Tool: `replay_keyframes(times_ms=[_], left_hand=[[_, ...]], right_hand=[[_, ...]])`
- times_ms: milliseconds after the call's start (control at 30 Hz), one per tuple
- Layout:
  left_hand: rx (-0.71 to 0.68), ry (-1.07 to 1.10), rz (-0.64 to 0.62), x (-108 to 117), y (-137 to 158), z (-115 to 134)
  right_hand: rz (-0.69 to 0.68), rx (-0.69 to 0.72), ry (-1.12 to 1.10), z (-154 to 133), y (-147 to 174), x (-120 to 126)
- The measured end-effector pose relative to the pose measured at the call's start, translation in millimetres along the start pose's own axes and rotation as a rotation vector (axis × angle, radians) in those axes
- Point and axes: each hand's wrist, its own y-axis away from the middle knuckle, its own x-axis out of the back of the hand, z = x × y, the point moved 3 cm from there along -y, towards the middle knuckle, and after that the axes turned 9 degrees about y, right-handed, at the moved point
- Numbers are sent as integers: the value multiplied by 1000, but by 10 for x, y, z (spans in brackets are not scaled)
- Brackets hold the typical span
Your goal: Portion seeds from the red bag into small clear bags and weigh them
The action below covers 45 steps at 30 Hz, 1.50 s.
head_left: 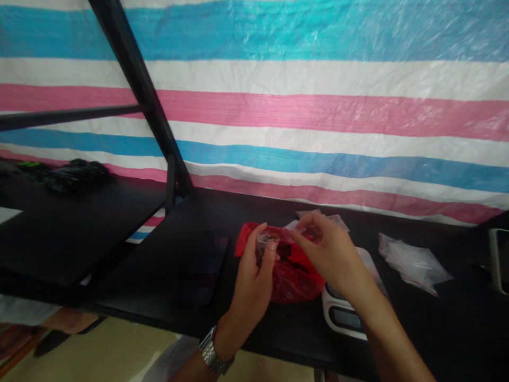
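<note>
My left hand (254, 270), with a metal watch (212, 350) on its wrist, is closed around a small clear plastic bag (263, 240). Something small and brownish shows at the bag's top, too blurred to name. Just to the right, the fingers of my right hand (330, 249) are pinched together; what lies between them is hidden. Both hands are above an opened red plastic bag (296, 289) with dark contents. Partly under my right forearm stands a white kitchen scale (332, 313) with a grey display.
Several flat clear zip bags (415, 262) lie right of the scale, and more clear packets (340, 222) lie behind my right hand. A phone-like object (501, 260) is at the right edge. Left are a black frame post (139, 90) and a dark bundle (79, 175).
</note>
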Motion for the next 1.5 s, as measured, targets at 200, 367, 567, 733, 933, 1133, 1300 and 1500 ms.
replay_keyframes(times_ms=[200, 367, 567, 733, 933, 1133, 1300, 1500], left_hand=[[36, -246, -40, 223, 111, -20], [64, -422, -134, 322, 216, -21], [55, -484, -210, 358, 387, 10], [100, -511, -282, 352, 563, -20], [126, -450, -334, 296, 708, -137], [164, -332, -342, 208, 695, -109], [145, -284, -254, 223, 643, -79], [157, -231, -250, 247, 606, -142]], right_hand=[[-366, 39, 426, -26, 124, -222], [-323, 40, 616, 22, 100, -187], [-292, 28, 521, -23, 130, -112], [-415, 74, 609, -126, 248, -88], [-462, -22, 719, -75, 264, -92], [-487, -13, 390, 30, 278, -203], [-504, -12, 159, 39, 244, -249], [-580, -34, -30, 120, 207, -302]])
